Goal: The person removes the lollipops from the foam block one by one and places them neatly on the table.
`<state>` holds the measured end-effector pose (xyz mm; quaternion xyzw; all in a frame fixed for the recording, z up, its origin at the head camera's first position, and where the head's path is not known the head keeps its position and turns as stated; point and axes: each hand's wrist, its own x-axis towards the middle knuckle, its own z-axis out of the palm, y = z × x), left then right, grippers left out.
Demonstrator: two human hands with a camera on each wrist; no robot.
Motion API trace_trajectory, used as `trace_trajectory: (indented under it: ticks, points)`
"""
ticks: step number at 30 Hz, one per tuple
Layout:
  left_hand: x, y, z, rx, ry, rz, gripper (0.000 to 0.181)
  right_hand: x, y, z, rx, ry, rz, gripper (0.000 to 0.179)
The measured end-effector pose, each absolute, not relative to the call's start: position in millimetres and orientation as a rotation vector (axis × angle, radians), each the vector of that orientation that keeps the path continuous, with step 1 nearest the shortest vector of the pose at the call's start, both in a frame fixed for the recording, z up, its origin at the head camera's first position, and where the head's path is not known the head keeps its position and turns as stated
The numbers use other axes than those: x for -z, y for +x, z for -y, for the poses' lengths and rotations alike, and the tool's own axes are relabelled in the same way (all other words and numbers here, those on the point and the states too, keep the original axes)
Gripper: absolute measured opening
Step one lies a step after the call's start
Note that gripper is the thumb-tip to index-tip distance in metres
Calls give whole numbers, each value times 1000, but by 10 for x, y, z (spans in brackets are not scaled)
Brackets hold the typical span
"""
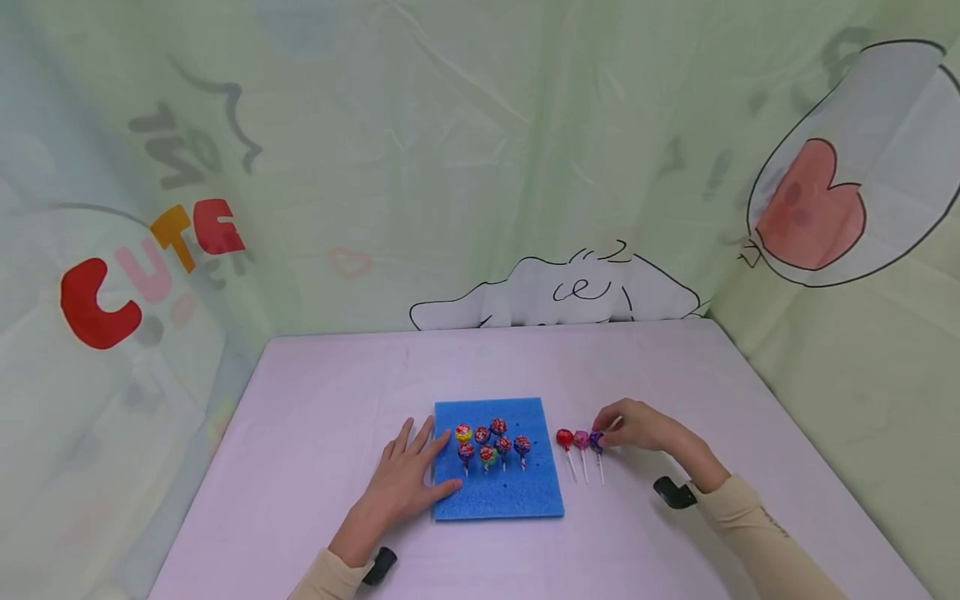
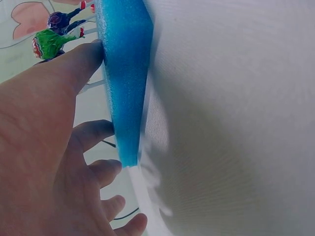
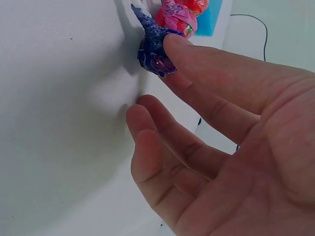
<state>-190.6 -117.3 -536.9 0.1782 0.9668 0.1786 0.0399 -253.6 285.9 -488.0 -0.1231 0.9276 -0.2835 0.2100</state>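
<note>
Right hand (image 1: 633,422) pinches the loose purple lollipop (image 1: 596,439), its stick (image 1: 601,470) pointing nearward, right of the blue foam (image 1: 498,500) the spread left hand (image 1: 403,482) touches

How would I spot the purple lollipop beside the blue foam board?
On the pale lilac tabletop, find the blue foam board. Just right are three white-stick lollipops in a row. The purple lollipop is rightmost, past a red one and a pink one, and the only one the bare right hand touches.
</note>
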Motion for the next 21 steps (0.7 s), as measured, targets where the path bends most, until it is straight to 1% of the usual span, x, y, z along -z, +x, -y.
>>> trace_trajectory:
  ticks: [14,21]
  points:
    - [5383,-1907,1173,-543,551,-2966,82,4860,-2513,-2830,781,-327,-2584,15]
    - [5376,-1902,1162,-565,533,-2962,81,4820,-2481,-2822,779,-338,-2595,21]
